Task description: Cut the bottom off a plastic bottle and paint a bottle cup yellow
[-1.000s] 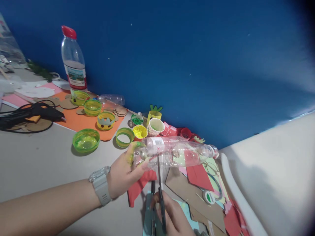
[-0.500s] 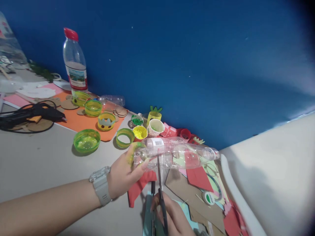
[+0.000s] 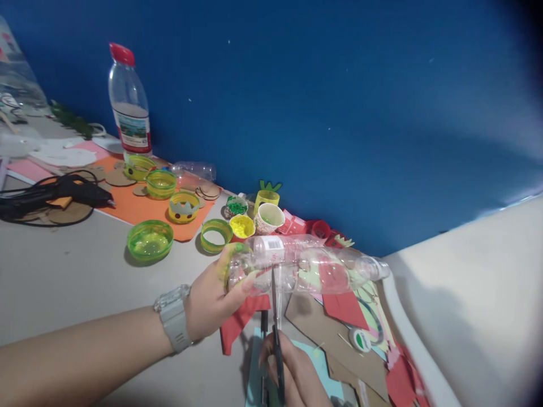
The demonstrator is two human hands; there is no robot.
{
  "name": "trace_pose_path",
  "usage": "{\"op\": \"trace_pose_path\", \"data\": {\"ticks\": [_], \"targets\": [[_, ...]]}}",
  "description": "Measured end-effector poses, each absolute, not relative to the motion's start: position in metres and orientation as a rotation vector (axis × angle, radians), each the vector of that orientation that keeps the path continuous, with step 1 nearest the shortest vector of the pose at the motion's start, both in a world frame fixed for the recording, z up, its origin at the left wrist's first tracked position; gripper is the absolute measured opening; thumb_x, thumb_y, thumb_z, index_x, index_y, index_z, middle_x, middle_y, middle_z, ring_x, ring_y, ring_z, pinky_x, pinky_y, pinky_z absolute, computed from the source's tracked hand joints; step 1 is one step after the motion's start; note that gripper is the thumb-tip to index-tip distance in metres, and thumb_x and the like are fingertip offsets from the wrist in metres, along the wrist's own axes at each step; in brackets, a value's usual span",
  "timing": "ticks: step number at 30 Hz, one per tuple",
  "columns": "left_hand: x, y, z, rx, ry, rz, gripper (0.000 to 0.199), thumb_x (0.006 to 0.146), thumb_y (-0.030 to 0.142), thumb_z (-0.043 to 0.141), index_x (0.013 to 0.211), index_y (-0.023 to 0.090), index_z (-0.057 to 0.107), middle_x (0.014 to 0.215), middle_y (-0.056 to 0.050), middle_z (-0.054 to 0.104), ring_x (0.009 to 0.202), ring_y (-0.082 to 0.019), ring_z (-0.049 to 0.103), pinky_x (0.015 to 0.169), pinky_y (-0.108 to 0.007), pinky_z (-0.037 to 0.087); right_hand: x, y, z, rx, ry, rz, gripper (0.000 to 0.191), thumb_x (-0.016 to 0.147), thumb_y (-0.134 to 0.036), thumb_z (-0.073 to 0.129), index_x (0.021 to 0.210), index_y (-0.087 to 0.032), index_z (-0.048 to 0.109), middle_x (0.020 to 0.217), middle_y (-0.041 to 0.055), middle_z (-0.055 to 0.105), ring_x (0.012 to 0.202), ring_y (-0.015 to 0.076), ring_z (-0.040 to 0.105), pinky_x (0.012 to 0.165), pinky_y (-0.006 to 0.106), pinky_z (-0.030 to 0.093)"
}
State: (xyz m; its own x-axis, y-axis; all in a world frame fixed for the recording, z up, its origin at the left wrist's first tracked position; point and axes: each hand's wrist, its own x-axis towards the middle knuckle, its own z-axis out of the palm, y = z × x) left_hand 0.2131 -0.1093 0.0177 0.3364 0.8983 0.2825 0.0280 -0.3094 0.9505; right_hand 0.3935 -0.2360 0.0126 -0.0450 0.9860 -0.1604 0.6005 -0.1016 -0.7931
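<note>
My left hand (image 3: 218, 294), with green and yellow paint on its fingers and a grey watch at the wrist, is closed around the base end of a clear plastic bottle (image 3: 322, 270). The bottle lies sideways, its neck pointing right. In my right hand (image 3: 292, 370) is a pair of scissors (image 3: 275, 339), its blades pointing up at the bottle's side. One blade reaches the plastic close to my left thumb; whether it has gone through I cannot tell. Behind the held bottle shows another clear, barcoded surface (image 3: 274, 244).
Green-painted bottle bottoms (image 3: 150, 242), a cup of yellow bits (image 3: 242, 226) and a white paper cup (image 3: 270, 219) stand behind. A red-capped bottle (image 3: 129, 107) and a glue gun (image 3: 76, 192) are at left. Cardboard (image 3: 314, 322) and red paper (image 3: 345, 309) lie at right, below a blue partition (image 3: 318, 113).
The bottle's neck end has shifted slightly right and down. Both hands keep nearly the same place, with the scissors still at the bottle's side.
</note>
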Motion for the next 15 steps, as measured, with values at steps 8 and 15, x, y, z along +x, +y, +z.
{"op": "trace_pose_path", "data": {"ticks": [8, 15], "targets": [[0.2135, -0.1105, 0.0195, 1.624, 0.922, 1.078, 0.028, 0.094, 0.041, 0.051, 0.114, 0.022, 0.051, 0.1, -0.005, 0.073, 0.092, -0.025, 0.069, 0.083, -0.036, 0.053, 0.3921, -0.2347, 0.0123, -1.748, -1.649, 1.027, 0.053, 0.097, -0.062, 0.031, 0.081, -0.022, 0.06, 0.07, 0.0033, 0.056, 0.065, 0.0196, 0.053, 0.065, 0.028, 0.049], [0.2125, -0.1082, 0.0187, 1.649, 0.894, 1.058, 0.027, 0.095, 0.04, 0.05, 0.116, 0.022, 0.051, 0.103, -0.005, 0.072, 0.093, -0.022, 0.068, 0.083, -0.033, 0.053, 0.3957, -0.2317, 0.0116, -1.652, -1.681, 1.106, 0.051, 0.098, -0.06, 0.032, 0.084, -0.02, 0.06, 0.067, 0.0005, 0.048, 0.06, 0.0161, 0.044, 0.062, 0.027, 0.046]]}}
